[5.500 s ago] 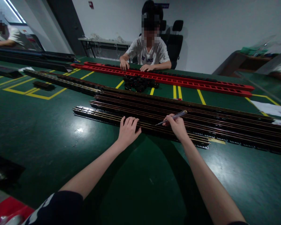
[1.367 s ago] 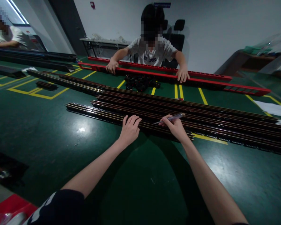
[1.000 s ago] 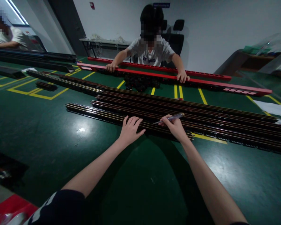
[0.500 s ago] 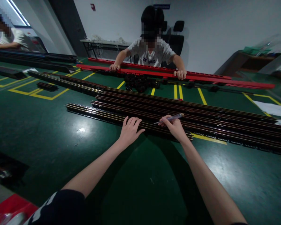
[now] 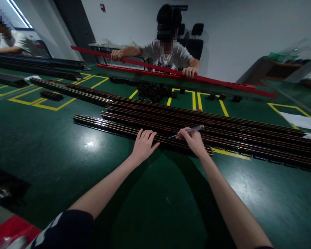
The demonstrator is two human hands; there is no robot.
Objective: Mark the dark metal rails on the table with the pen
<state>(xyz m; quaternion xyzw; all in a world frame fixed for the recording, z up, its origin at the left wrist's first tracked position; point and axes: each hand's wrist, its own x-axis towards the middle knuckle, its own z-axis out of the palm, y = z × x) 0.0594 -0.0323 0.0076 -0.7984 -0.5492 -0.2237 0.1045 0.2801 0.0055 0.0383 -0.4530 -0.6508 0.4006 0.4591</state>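
Several long dark rails (image 5: 222, 129) with brass-coloured strips lie side by side across the green table (image 5: 155, 204). My left hand (image 5: 143, 146) rests on the nearest rail (image 5: 106, 125), fingers stretched flat and slightly spread. My right hand (image 5: 194, 141) is closed round a slim pen-like tool (image 5: 188, 131), whose metal tip points left onto the same rail, just right of my left fingertips.
Across the table a person in a white shirt (image 5: 168, 55) holds a long red strip (image 5: 171, 71) up off the surface. Small black parts (image 5: 155, 91) lie beneath it. Yellow lines (image 5: 48, 103) mark the table. More dark rails (image 5: 67, 90) lie at the left; white paper (image 5: 300, 121) at the right.
My hands have hardly moved since a second ago. The person opposite has lifted the long red strip off the table, leaving small black parts where it lay.
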